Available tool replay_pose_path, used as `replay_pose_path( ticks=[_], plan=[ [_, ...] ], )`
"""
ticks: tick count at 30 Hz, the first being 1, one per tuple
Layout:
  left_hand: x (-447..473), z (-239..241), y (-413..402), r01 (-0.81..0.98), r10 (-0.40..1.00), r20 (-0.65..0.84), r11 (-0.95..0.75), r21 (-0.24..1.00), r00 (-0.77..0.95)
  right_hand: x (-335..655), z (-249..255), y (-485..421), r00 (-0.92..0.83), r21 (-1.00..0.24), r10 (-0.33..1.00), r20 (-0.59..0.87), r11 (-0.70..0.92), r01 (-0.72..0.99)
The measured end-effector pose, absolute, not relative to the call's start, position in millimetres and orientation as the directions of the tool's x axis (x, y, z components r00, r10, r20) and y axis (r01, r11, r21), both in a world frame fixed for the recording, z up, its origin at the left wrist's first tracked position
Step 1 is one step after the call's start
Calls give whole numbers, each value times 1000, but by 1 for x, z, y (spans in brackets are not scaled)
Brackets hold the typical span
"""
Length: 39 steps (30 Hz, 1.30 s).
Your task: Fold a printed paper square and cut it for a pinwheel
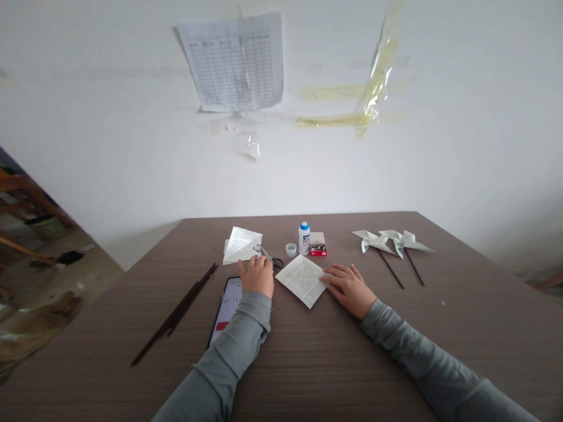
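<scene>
A square of printed paper (302, 281) lay near the middle of the surface (316, 363), turned so that one corner pointed towards the far edge; its print was too small to read. The right hand (350, 290) was open and loosely flattened, palm down, with fingertips at the paper's right corner, which they partly covered. The left hand (256, 276) was half curled beside the scissors (277, 262), hiding some of them; whether it had hold of anything could not be told.

Behind it, towards the far left corner, lay more paper (241, 243), its lower part overlapped by the scissors. The left forearm covered part of a phone (229, 302), leaving its display only partly legible. Dark sticks (176, 316) slanted along the left edge, too close together to count surely.

Near the far edge stood a small tub (291, 249), a blue-capped bottle (304, 239) and a red box (319, 250), its small contents unclear. Two pinwheels (372, 241) lay near the far right corner. The surface's near edge was cut off.
</scene>
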<state>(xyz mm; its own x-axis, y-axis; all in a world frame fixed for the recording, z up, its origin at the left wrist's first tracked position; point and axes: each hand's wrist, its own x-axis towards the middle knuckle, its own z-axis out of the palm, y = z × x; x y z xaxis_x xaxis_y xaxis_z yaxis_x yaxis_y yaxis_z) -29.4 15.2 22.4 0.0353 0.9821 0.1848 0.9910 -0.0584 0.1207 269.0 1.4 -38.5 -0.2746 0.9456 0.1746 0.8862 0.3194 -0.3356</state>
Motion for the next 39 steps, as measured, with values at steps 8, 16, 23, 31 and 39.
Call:
replay_pose_path(
  ticks=[8, 16, 23, 31, 39],
  plan=[
    [-19, 14, 13, 980, 965, 248, -131, 152, 90, 271, -31, 0, -289, -330, 944, 159, 327, 886],
    [-6, 6, -1, 955, 961, 184, -239, 176, 207, 270, -29, 0, -296, -337, 950, 101, 312, 888],
    [1, -5, -11, 974, 977, 167, -161, 160, 134, 264, -33, 2, -294, -327, 941, 167, 334, 884],
    [9, -16, -14, 987, 988, 135, -93, 129, 75, 240, -34, 1, -356, -278, 914, 195, 400, 873],
    [9, -12, -13, 990, 995, 83, -65, 127, 55, 228, -28, -1, -324, -183, 940, 110, 339, 923]
  ],
)
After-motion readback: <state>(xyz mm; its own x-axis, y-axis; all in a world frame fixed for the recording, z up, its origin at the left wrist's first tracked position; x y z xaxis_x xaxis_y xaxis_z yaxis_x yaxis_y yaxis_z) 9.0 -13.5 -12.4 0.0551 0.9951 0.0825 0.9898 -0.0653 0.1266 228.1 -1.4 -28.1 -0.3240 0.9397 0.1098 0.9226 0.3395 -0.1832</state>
